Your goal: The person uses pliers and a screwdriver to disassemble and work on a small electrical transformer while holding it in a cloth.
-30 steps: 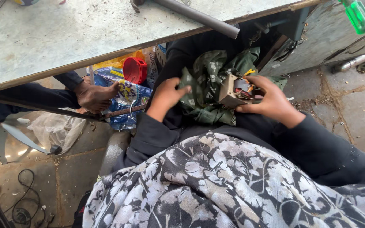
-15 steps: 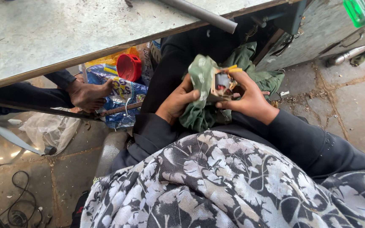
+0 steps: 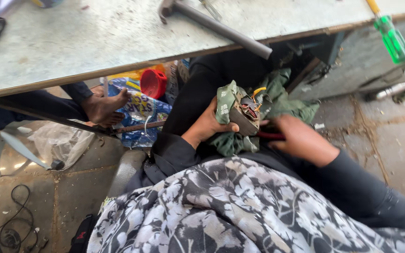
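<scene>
1. A worn pale workbench (image 3: 94, 42) crosses the top of the view above a stained concrete floor.
2. Below the workbench's front edge, in the person's lap, sits a small motor part (image 3: 247, 115) with copper windings and a yellow wire, wrapped in a green cloth (image 3: 277, 100).
3. The left hand (image 3: 207, 126) grasps the cloth-wrapped motor part from its left side, thumb lying across the front.
4. The right hand (image 3: 301, 140) is just right of the part, fingers curled around a thin red-handled tool (image 3: 270, 136) whose tip touches the part's lower edge.
5. On the workbench lies a grey metal bar (image 3: 221, 28); a green-handled screwdriver (image 3: 390, 40) overhangs its right end.
6. Under the workbench, left of the lap, another person's bare foot (image 3: 104, 107) rests on a rod beside a red cup (image 3: 153, 83) and blue packaging (image 3: 139, 115).
</scene>
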